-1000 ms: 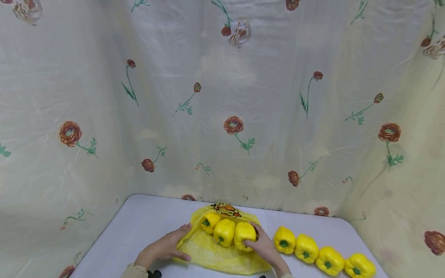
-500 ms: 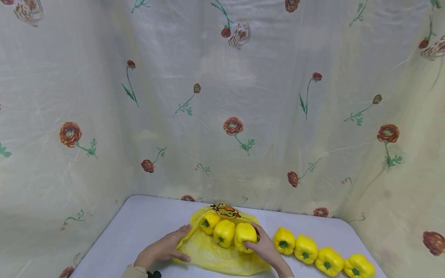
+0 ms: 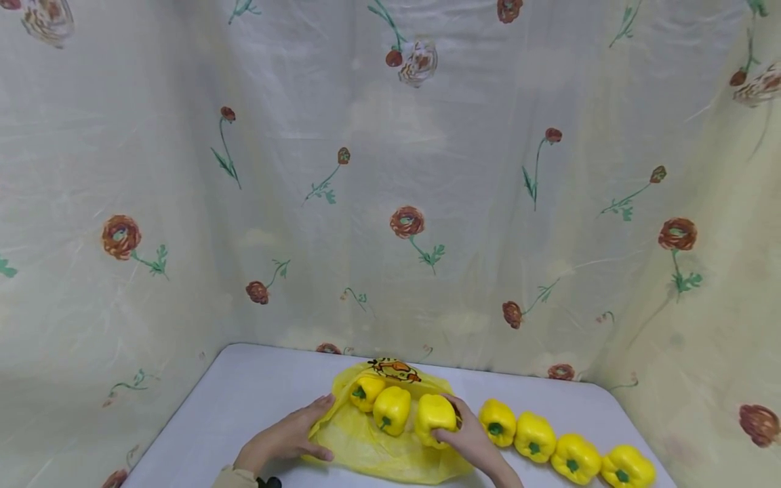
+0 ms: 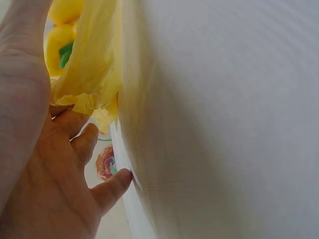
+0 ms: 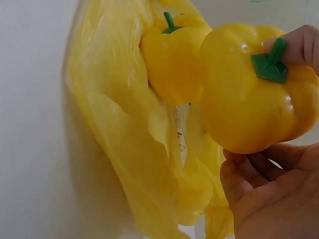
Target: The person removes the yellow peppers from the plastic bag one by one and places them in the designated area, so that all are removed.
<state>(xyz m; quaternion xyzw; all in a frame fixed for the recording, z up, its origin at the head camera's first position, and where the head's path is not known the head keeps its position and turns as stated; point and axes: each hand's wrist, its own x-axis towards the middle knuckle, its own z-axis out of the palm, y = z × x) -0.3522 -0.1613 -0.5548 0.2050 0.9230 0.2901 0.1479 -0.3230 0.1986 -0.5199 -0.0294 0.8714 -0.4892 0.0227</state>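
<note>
Over the right side of the yellow plastic bag (image 3: 372, 455), the person's right hand (image 3: 471, 440) is gripping a yellow pepper (image 3: 432, 417), its thumb pressing by the green stem and its fingers curling around the opposite side. Whether this held pepper is touching the bag beneath, I cannot tell. At the bag's left edge, the left hand (image 3: 293, 432) is spreading, its thumb standing apart from the fingers, and the fingers are touching the plastic. Between the two hands, two more peppers (image 3: 393, 408) are lying at the bag's mouth, their green stems facing the person. Behind them, on the far part of the bag, an orange and black design (image 3: 394, 370) is showing. To the right of the bag, four other peppers (image 3: 533, 430) are forming a close row, which is slanting away from the bag and toward the person. The white worktop (image 3: 244, 396) is supporting the bag and the row, and behind the bag a flowered cloth (image 3: 293, 210) is hanging. Nearer than the bag's left edge, a beige sleeve (image 3: 236, 477) is showing, with a small black object (image 3: 273, 482) beside it.
</note>
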